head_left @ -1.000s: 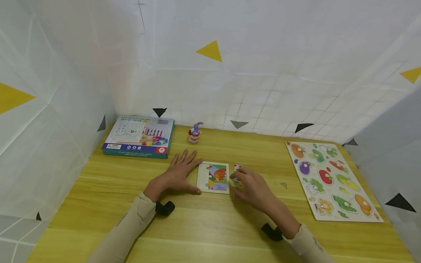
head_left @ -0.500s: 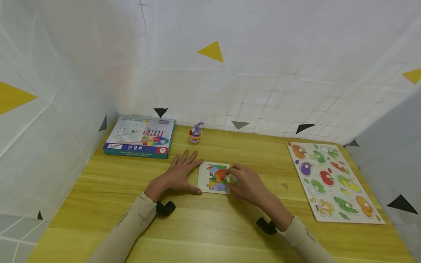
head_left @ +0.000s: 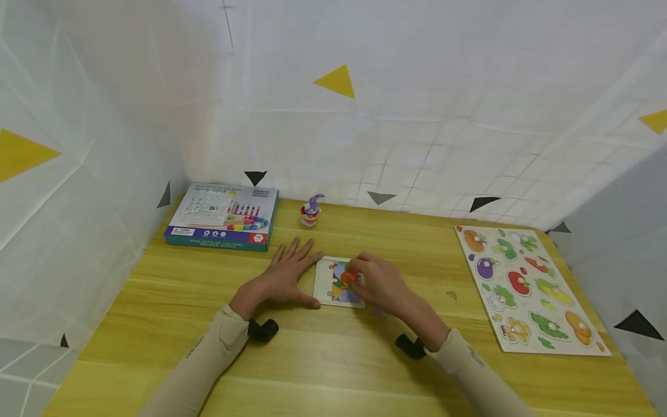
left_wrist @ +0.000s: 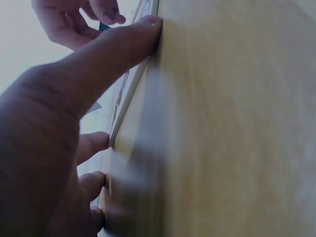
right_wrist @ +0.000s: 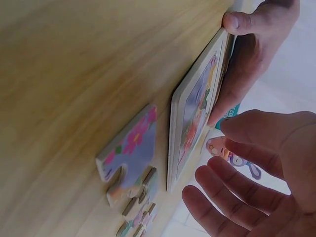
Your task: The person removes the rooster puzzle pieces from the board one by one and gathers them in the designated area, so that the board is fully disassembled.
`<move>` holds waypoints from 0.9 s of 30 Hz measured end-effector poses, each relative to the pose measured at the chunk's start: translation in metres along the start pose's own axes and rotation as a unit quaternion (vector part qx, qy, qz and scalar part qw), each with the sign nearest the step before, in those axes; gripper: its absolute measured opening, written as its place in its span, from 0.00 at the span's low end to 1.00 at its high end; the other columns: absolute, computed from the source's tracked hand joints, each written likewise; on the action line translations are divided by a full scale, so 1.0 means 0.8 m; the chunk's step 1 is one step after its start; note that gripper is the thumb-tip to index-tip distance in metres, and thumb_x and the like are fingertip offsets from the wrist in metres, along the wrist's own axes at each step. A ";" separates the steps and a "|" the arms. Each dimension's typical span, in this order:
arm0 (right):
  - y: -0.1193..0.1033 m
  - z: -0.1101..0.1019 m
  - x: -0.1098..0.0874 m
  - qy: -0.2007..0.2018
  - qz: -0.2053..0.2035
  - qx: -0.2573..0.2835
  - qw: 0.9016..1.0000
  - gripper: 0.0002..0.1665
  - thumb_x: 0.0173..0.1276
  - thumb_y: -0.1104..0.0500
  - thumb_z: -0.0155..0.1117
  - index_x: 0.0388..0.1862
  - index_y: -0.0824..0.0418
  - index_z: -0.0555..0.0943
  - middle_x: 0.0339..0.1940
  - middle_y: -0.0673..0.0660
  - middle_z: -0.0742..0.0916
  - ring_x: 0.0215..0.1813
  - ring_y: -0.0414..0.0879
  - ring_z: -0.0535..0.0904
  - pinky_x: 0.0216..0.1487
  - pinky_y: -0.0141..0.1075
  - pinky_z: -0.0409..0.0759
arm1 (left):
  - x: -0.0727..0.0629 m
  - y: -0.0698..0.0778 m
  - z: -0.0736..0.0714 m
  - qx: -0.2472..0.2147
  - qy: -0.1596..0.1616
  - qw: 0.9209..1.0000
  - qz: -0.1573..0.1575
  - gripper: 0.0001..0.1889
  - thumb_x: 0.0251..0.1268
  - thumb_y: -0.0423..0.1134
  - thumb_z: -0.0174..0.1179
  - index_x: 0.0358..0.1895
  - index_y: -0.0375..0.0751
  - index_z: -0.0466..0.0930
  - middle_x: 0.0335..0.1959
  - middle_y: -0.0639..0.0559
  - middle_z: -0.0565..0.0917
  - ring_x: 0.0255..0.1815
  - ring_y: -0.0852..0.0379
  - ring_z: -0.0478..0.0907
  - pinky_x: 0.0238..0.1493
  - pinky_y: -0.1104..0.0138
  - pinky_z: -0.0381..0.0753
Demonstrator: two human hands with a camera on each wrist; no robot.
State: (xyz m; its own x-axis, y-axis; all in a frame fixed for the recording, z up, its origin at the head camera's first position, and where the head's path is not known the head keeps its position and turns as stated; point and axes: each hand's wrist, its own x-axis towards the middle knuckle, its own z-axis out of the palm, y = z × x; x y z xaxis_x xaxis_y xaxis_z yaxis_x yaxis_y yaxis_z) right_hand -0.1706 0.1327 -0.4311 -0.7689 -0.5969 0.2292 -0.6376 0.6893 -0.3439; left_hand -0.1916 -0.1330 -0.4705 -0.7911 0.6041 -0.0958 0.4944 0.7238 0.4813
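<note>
A small square jigsaw tray point(head_left: 321, 282) with a pale rim lies flat at the middle of the table. The picture in it, partly covered, shows an orange bird point(head_left: 350, 278). My left hand point(head_left: 281, 281) is spread at the tray's left side, thumb and index fingertip at its edge. Over the tray's right part hovers my right hand point(head_left: 388, 286), fingers loosely bent. The right wrist view shows no piece between its fingers point(right_wrist: 212, 192). Several loose jigsaw pieces, including one with pink flowers point(right_wrist: 131, 143), lie right of the tray, mostly hidden under the right hand from above.
A boxed bead set point(head_left: 221, 217) lies at the back left. Right of it stands a purple rabbit figure point(head_left: 311, 210) in an orange-rimmed basket. A wooden vegetable peg board point(head_left: 528, 289) lies on the right side of the wooden table point(head_left: 333, 359). White sheeting point(head_left: 417, 87) rises behind.
My right hand has moved left from above the loose pieces to over the tray's picture. My left hand has stayed at the tray's left edge.
</note>
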 end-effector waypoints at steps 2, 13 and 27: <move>0.000 0.002 0.004 -0.004 0.003 0.001 1.000 0.12 0.61 0.60 0.76 0.43 0.61 0.87 0.40 0.55 0.85 0.39 0.49 0.83 0.37 0.39 0.83 | 0.000 0.000 0.000 0.000 0.000 1.000 0.000 0.59 0.48 0.73 0.67 0.81 0.53 0.51 0.83 0.46 0.39 0.80 0.39 0.27 0.75 0.42 0.27; 0.004 0.009 0.024 -0.032 0.015 0.011 0.999 0.15 0.61 0.63 0.73 0.48 0.62 0.87 0.43 0.58 0.86 0.37 0.48 0.81 0.35 0.37 0.81 | 0.000 0.002 -0.003 0.001 -0.005 1.000 -0.001 0.58 0.49 0.73 0.67 0.82 0.54 0.51 0.83 0.46 0.39 0.80 0.40 0.27 0.75 0.42 0.26; 0.004 0.019 0.041 -0.033 -0.017 0.007 0.999 0.13 0.61 0.66 0.72 0.46 0.62 0.88 0.41 0.57 0.86 0.35 0.45 0.80 0.33 0.35 0.81 | 0.002 0.000 -0.001 -0.001 -0.008 1.000 -0.002 0.59 0.48 0.74 0.67 0.82 0.55 0.50 0.83 0.48 0.37 0.80 0.41 0.25 0.75 0.43 0.25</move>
State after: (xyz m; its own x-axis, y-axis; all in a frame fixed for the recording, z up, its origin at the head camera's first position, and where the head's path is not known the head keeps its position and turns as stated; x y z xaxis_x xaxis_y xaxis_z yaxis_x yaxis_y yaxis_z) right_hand -0.1970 0.1088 -0.4384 -0.7418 -0.6457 0.1811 -0.6622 0.6629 -0.3493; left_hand -0.1932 -0.1325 -0.4701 -0.7871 0.6065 -0.1126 0.4903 0.7259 0.4824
